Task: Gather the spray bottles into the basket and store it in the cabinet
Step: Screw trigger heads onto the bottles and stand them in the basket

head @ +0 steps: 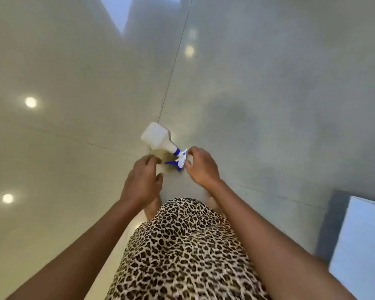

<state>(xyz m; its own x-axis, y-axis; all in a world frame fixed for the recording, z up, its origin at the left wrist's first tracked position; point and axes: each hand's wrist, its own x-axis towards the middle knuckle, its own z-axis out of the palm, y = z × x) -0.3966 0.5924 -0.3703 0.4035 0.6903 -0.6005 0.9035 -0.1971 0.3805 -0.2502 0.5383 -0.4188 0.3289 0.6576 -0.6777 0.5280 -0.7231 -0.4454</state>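
The left hand hangs over the floor, fingers loosely spread and holding nothing, just left of the bottle. The white bottle lies on its side on the floor at a tile joint, its blue-and-white nozzle between the hands. The right hand is curled half-spread, fingertips beside the nozzle; contact is unclear.

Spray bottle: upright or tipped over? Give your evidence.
Tipped: the spray bottle lies on its side on the floor, blue-and-white trigger end toward the person.
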